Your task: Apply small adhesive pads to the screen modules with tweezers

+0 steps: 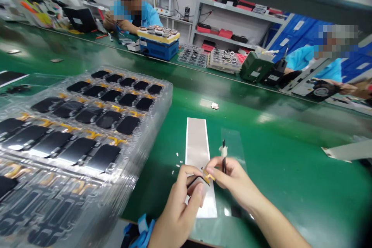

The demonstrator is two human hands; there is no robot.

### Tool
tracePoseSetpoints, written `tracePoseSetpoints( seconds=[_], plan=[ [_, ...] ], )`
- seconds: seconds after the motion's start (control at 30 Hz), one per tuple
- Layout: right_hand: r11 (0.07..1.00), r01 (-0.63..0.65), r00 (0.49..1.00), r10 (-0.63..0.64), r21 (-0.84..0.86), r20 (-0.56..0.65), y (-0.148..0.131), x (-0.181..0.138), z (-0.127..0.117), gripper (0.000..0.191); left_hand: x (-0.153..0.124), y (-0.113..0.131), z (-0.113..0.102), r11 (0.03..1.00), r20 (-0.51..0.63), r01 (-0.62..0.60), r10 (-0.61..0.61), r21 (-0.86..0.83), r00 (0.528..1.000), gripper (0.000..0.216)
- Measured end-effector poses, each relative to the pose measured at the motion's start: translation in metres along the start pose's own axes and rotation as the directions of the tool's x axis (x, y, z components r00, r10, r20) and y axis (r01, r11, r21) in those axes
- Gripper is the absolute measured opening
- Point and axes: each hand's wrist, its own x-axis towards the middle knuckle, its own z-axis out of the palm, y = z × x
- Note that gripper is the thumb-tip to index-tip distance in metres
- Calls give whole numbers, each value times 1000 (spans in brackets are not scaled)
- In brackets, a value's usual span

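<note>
My left hand (186,197) is closed on a small display screen (200,186), held tilted between thumb and fingers. An orange flex cable (208,177) sticks out from the screen's edge. Thumb and forefinger of my right hand (232,176) pinch at that cable. A slim black tool with white wrapping (223,153), apparently tweezers, stands up out of the same hand. Beneath both hands lies a long grey strip with white borders (197,139). To its right is a clear plastic sheet (232,143). Tiny white bits (177,162) are scattered left of the strip.
Stacked clear trays (162,100) of black screens fill the left side. Two people in blue (151,13) sit across the green bench (290,162). A blue box (161,48), parts trays (223,60) and a small metallic piece (214,105) are farther off.
</note>
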Motion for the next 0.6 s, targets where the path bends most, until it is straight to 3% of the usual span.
tracePoseSetpoints(
  seconds=[0.1, 0.2, 0.33, 0.6],
  plan=[
    [997, 0, 999, -3, 79, 41, 5, -11, 2, 37, -1, -1, 0, 999, 23, 37, -37, -4, 999, 33],
    [993, 33, 994, -44, 113, 96, 10, -13, 3, 37, -1, -5, -2, 994, 36, 60, -63, 95, 997, 31],
    [996, 46, 997, -50, 79, 55, 16, -15, -1, 38, 1, -9, -4, 977, 61, 35, -49, 208, 997, 24],
    [1000, 14, 1000, -13, -27, 13, 23, -17, -5, 41, 4, -6, -3, 972, 70, 47, -65, 230, 995, 21]
  ],
)
